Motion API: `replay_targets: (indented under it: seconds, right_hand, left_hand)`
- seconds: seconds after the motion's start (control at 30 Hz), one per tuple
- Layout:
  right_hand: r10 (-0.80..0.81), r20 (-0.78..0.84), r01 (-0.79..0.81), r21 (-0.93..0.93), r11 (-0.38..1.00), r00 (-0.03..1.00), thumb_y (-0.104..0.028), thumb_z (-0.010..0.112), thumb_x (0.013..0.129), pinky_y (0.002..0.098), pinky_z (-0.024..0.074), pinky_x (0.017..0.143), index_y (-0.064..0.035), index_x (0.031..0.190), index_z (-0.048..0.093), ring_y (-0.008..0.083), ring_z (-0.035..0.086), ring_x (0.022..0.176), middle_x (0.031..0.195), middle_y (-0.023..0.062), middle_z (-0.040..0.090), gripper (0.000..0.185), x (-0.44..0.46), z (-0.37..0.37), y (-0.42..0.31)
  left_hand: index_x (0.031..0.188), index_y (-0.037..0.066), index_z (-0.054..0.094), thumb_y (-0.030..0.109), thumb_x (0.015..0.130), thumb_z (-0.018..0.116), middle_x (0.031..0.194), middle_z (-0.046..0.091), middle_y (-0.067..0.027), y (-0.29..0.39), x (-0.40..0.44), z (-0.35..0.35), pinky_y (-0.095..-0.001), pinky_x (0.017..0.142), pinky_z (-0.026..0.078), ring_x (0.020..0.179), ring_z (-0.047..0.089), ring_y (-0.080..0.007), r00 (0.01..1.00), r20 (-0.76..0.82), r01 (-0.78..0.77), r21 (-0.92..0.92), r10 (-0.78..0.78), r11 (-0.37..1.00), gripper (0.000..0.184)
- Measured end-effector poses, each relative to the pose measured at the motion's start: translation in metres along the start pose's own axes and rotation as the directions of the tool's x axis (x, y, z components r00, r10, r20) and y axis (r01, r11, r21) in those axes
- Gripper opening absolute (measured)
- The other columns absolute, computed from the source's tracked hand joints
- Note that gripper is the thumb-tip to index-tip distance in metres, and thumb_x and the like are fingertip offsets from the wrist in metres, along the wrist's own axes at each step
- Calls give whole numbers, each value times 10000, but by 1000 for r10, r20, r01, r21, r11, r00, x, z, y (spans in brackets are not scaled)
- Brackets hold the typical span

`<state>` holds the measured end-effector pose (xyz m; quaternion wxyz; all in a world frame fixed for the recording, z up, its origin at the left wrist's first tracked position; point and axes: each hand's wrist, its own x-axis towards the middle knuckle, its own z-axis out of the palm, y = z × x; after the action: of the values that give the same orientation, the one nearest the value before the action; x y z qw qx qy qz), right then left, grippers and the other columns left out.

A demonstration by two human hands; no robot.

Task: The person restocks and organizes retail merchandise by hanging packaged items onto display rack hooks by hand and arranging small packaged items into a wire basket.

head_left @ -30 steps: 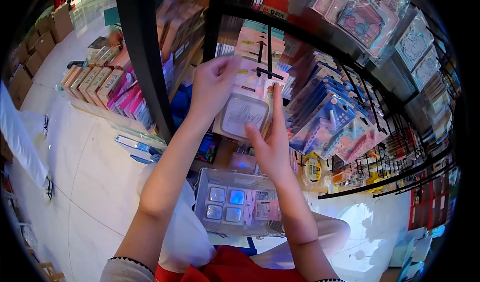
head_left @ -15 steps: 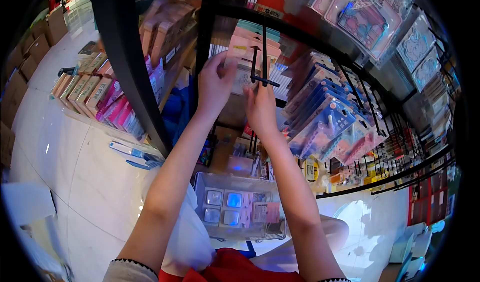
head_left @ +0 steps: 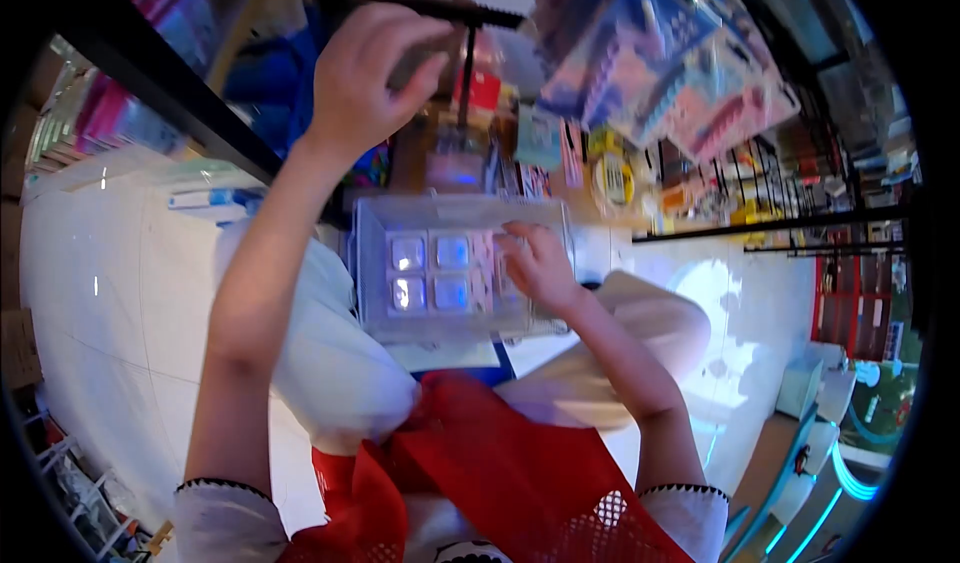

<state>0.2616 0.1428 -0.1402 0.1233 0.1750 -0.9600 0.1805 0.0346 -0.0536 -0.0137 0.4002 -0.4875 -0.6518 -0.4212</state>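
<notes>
My left hand [head_left: 375, 78] is raised by the black rack bar at the top, its thumb apart from its curved fingers and nothing seen between them. Low in front of me, my right hand [head_left: 542, 268] reaches into the right side of a clear plastic bin [head_left: 375, 313], fingers bent and slightly apart over a pinkish package partly hidden under them. Left of that hand, several small square boxes [head_left: 408, 253] with shiny lids lie in the bin beside a pink patterned strip [head_left: 481, 273]. Motion blurs the fingertips.
Blue and pink blister packs [head_left: 690, 73] hang on the rack at upper right. A round yellow-and-black labelled item [head_left: 612, 178] is below them. A black rack post [head_left: 170, 73] slants down at left. My knees flank the bin, and tiled floor [head_left: 130, 293] lies left.
My right hand has left the rack hook and come down into the bin. My left hand has moved away from the hanging pink packs. The view has tilted downward.
</notes>
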Motion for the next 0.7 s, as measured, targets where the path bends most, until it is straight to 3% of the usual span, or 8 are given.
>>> replay_targets:
  seconds: [0.07,0.17,0.27,0.37,0.47,0.57,0.7]
  right_hand:
    - [315,182,-307,-70,949,932,-49,633,663,394,428,823,-23,1081,507,357,493,991,1129,172,481,438,-37,28,22]
    - [570,180,-528,-233,817,802,-48,598,677,385,427,853,-5,1089,490,364,476,1012,1115,174,486,428,-70,69,46]
    - [536,223,-472,-281,835,814,-73,580,702,413,395,900,-8,1138,467,349,464,1039,1122,168,489,455,-90,110,69]
    - [586,378,-265,-629,731,717,-110,574,715,456,348,930,-24,1165,461,318,441,1096,1147,155,493,472,-76,123,51]
    - [601,432,-95,-755,649,672,-152,580,733,492,316,938,-60,1102,525,273,506,1061,1059,136,568,384,-75,135,54]
    - [595,704,-290,-519,804,388,-160,574,748,444,351,919,-66,998,577,258,589,933,913,115,625,266,-43,96,52]
    - [635,579,-497,-403,768,512,-161,611,739,371,401,863,-68,941,590,277,615,838,829,112,632,223,-20,47,40]
  left_hand:
    - [926,127,599,144,659,698,852,587,-28,16,-16,2,-297,629,471,745,575,-213,939,272,-211,-28,211,977,286]
    - [915,118,593,160,658,695,809,582,-21,45,-25,6,-290,585,464,705,576,-193,852,426,-284,-116,306,952,280]
    - [890,105,603,147,658,698,757,582,-30,55,-35,16,-282,551,461,644,571,-196,824,465,-282,-158,323,946,254]
    - [877,114,587,171,678,682,767,578,-21,54,-41,21,-283,567,466,669,578,-186,807,514,-250,-148,290,957,227]
    - [865,126,558,207,709,654,790,574,-17,51,-44,27,-291,587,469,711,591,-179,806,535,-204,-150,253,967,201]
    - [858,124,555,215,729,638,776,574,-24,51,-46,29,-294,587,470,700,591,-191,794,561,-172,-161,233,972,178]
    - [885,121,588,222,748,624,782,588,-31,54,-52,32,-284,588,469,681,583,-205,749,647,-60,-148,143,987,174]
